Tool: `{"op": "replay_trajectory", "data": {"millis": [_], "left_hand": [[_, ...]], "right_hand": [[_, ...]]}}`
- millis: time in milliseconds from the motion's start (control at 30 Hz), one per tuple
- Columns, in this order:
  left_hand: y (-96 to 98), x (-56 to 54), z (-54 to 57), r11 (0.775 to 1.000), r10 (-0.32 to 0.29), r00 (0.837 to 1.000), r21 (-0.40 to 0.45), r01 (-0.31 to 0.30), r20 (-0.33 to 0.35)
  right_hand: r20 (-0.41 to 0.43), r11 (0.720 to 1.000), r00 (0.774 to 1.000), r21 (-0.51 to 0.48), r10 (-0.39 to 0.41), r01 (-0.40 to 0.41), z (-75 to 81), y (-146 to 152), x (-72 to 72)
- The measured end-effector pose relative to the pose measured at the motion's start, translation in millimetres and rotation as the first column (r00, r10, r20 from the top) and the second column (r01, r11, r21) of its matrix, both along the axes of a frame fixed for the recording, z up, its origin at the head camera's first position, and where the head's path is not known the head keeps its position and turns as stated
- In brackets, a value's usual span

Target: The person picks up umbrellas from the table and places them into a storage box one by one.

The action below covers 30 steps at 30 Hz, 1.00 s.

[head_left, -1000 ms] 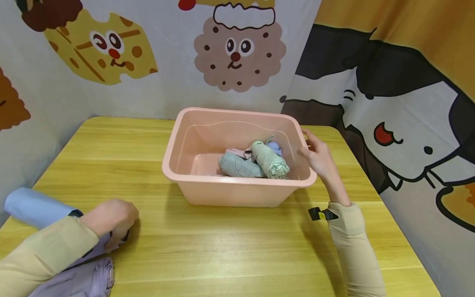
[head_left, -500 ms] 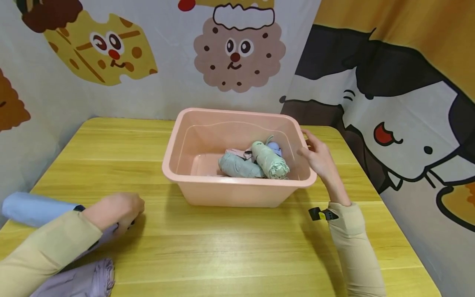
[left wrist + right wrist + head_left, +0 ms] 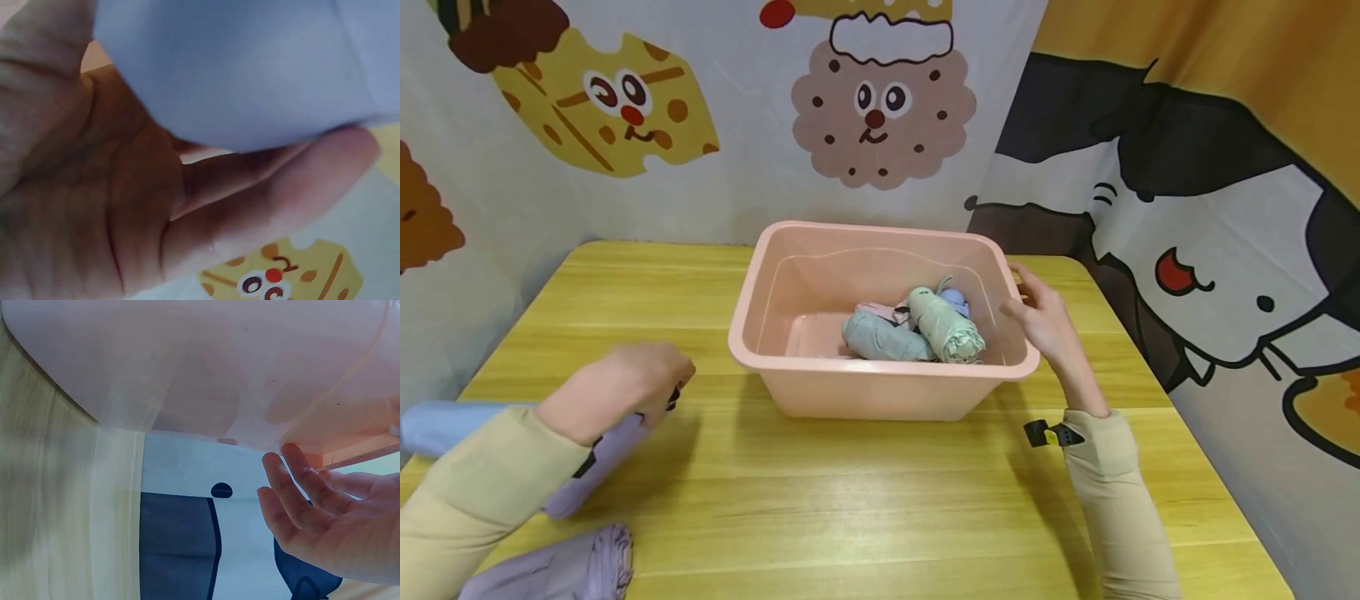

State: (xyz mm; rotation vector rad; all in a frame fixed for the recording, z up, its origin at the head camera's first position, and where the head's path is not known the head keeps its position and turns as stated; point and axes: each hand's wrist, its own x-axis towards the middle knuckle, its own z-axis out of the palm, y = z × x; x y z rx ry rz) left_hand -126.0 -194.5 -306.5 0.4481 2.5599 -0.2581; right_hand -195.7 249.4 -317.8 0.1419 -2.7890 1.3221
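Note:
My left hand (image 3: 621, 387) grips a lilac roll (image 3: 606, 462) with black marks, raised a little over the left side of the table. In the left wrist view its smooth pale surface (image 3: 250, 75) lies against the fingers. At the right end of a pink plastic tub (image 3: 857, 393), my right hand (image 3: 1047, 321) holds the rim, thumb over the top. Its fingers (image 3: 297, 494) touch the outer wall in the right wrist view. Inside the tub are a grey fabric roll (image 3: 883, 337), a green rolled folding umbrella (image 3: 946, 325), and partly hidden pink and blue pieces.
A purple bundle of gathered fabric (image 3: 561, 567) lies at the front left of the table (image 3: 880, 508). Farther left, a blue roll (image 3: 452, 427) is partly behind the left forearm. A printed curtain (image 3: 737, 196) stands behind the table.
The left hand has lifted the lilac roll off the table, away from the purple bundle and slightly farther back. The blue roll has shifted slightly left. The right hand and the tub stay put.

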Motion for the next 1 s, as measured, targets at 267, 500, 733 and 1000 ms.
{"op": "replay_trajectory", "data": {"millis": [267,500,733,1000], "left_hand": [[2.3,-1.1,13.3,1.0,0.022,0.994,0.013,-0.02,-0.104],[-0.2,6.3,25.3,0.997,-0.001,0.957,0.074,0.024,-0.292],[1.2,-1.0,35.6,0.997,-0.004,0.939,0.077,0.032,-0.344],[6.0,-0.3,40.4,0.985,-0.018,0.825,0.133,0.113,-0.565]], "right_hand": [[0.01,1.0,1.0,0.001,-0.003,0.003,1.4,-1,0.8],[0.005,1.0,1.0,0.002,-0.007,0.007,1.7,-1,1.0],[0.008,1.0,1.0,0.0,-0.004,0.004,1.2,-1,0.4],[0.01,1.0,1.0,0.009,-0.008,0.008,0.8,-1,0.0]]}}
